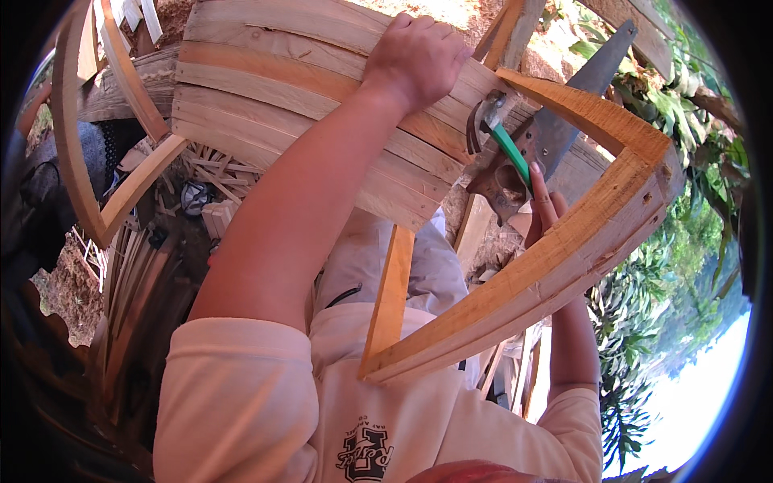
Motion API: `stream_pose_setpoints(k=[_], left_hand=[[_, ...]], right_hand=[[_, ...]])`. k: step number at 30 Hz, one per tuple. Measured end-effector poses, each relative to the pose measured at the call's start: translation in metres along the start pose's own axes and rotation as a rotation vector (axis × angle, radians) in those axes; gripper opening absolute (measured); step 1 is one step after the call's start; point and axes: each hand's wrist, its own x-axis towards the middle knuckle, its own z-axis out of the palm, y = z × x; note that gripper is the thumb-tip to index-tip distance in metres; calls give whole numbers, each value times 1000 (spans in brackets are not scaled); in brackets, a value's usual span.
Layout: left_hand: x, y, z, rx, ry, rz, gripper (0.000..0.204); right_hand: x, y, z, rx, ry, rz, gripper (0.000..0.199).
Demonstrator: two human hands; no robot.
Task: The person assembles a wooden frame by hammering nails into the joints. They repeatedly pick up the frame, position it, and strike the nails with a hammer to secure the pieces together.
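Across the middle lies a wooden panel of narrow nailed slats (282, 76), joined to bare wooden legs. My left hand (419, 63) rests on its far part, fingers curled under and mostly hidden, so what they may pinch does not show. A claw hammer (507, 149) with a green handle is in my right hand (545, 201), its head beside the panel's right end. Part of my right hand is hidden behind an angled wooden frame (531, 262) that rises in front of my right arm. Beyond the hammer lies a handsaw (555, 133) with a brown wooden handle.
More curved wooden pieces (76, 121) stand at the far left. Wood strips and offcuts (221, 173) litter the ground below the panel. A dark piece of fabric (56, 181) shows at the left. Leafy plants (644, 298) grow along the right side.
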Motion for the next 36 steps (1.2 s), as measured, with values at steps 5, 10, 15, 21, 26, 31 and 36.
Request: stream_pose_setpoints(k=[5, 10, 15, 21, 26, 31, 36], left_hand=[[-2, -1, 1, -8, 13, 4, 29], [-2, 0, -2, 7, 9, 6, 28], [-1, -1, -2, 6, -9, 1, 28], [-1, -1, -3, 8, -13, 0, 28], [-3, 0, -1, 38, 27, -7, 28], [0, 5, -7, 42, -25, -4, 29], [1, 7, -14, 30, -20, -1, 31]], right_hand=[[-6, -13, -6, -789, -43, -669, 37], [-7, 0, -23, -884, -51, -603, 46], [-14, 4, -22, -948, -97, -663, 55], [11, 9, -24, -939, -49, -629, 53], [7, 25, -28, -890, 36, -569, 47], [3, 25, -16, -965, 108, -566, 44], [8, 38, -14, -973, 74, -520, 44]])
